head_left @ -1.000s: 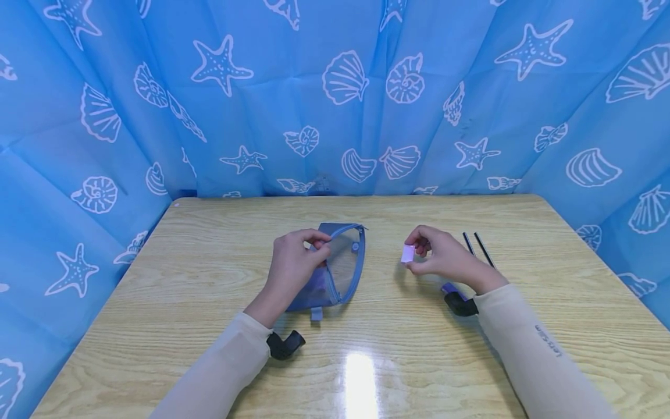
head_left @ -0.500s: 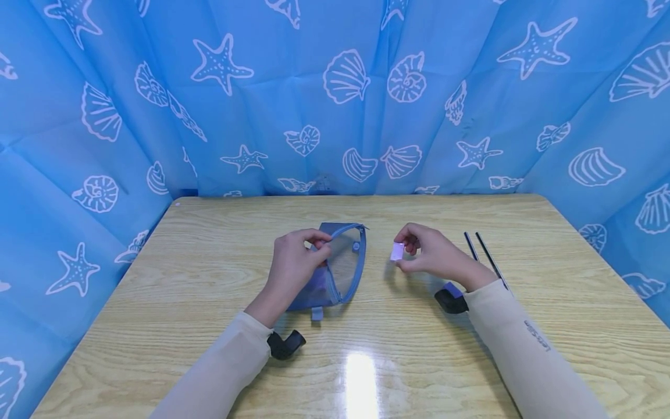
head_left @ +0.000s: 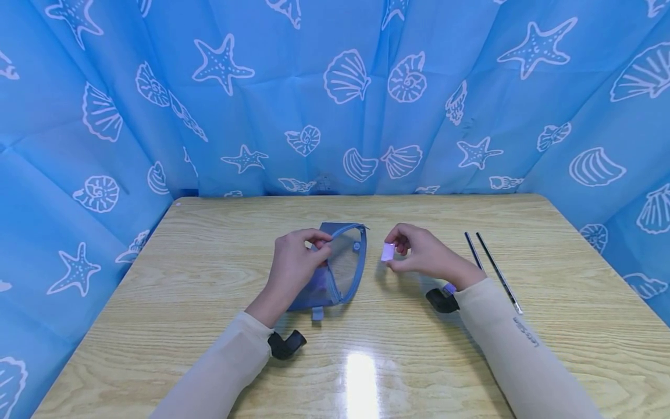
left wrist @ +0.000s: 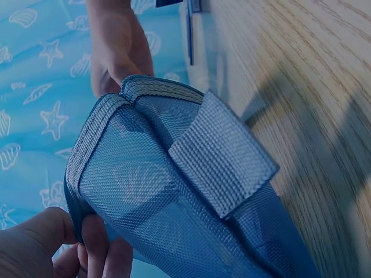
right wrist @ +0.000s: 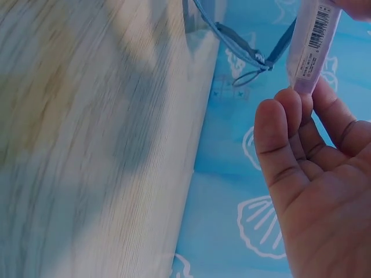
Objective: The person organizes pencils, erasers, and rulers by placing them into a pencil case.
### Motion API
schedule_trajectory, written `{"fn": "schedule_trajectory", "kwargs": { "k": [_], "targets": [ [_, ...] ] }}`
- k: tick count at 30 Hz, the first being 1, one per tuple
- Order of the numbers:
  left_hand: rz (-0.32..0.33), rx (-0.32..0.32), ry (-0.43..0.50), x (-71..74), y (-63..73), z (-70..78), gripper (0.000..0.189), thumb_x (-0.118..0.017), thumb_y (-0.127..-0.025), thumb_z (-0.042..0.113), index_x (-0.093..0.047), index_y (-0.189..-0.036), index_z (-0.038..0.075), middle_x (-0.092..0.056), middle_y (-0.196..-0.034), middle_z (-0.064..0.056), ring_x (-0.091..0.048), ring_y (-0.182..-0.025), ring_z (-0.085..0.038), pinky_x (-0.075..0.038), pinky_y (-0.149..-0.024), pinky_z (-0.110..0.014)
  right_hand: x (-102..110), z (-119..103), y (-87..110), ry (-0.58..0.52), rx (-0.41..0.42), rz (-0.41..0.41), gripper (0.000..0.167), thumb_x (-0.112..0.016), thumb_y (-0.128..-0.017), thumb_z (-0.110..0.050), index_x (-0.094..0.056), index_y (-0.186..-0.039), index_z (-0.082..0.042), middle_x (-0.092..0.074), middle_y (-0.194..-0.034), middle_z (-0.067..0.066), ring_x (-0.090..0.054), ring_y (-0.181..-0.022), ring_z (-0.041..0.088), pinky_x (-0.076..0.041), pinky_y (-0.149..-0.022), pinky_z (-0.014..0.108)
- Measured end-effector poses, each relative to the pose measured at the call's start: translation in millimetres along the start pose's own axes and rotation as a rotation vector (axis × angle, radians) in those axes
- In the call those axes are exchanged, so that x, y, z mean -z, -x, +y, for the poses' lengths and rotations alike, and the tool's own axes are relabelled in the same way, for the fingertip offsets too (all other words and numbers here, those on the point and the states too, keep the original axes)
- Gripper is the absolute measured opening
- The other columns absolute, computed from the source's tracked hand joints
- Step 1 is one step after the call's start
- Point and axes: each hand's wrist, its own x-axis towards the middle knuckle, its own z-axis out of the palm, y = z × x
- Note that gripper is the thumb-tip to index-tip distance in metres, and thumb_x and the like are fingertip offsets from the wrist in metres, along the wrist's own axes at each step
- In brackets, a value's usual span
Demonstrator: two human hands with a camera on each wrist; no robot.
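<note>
A blue mesh zip pouch (head_left: 313,295) lies on the table with its zipped mouth gaping toward the right. My left hand (head_left: 294,265) pinches the edge of that mouth; the left wrist view shows thumb and fingers (left wrist: 95,240) on the rim. Between thumb and fingers of my right hand (head_left: 421,253) is a small pale purple eraser (head_left: 388,252), held above the table just right of the pouch. A printed barcode label shows on the eraser (right wrist: 313,43) in the right wrist view. What the pouch contains is unclear through the mesh.
Two dark pencils (head_left: 499,272) lie side by side beyond my right forearm. A small purple object (head_left: 449,288) is partly hidden behind the right wrist's black camera mount (head_left: 441,301). A blue shell-patterned curtain (head_left: 324,116) hangs behind the table (head_left: 220,233).
My right hand has moved left with the eraser, closer to the mouth of the pouch. More of the pencils has come into sight. My left hand and the pouch have stayed put.
</note>
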Motion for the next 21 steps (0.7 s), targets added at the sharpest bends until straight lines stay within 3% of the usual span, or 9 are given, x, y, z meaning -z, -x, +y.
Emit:
{"fn": "schedule_trajectory", "kwargs": {
  "k": [21],
  "targets": [
    [-0.002, -0.014, -0.006, -0.4, 0.1, -0.3, 0.012, -0.068, -0.086, 0.014, -0.077, -0.094, 0.017, -0.065, -0.074, 0.004, -0.065, -0.054, -0.006, -0.050, -0.049, -0.029, -12, -4, -11.3, -0.030, 0.028, -0.017, 0.037, -0.079, -0.078, -0.018, -0.060, -0.108, -0.006, -0.060, -0.095, 0.007, -0.054, -0.085, 0.020, -0.049, -0.076, 0.032]
  ]
}}
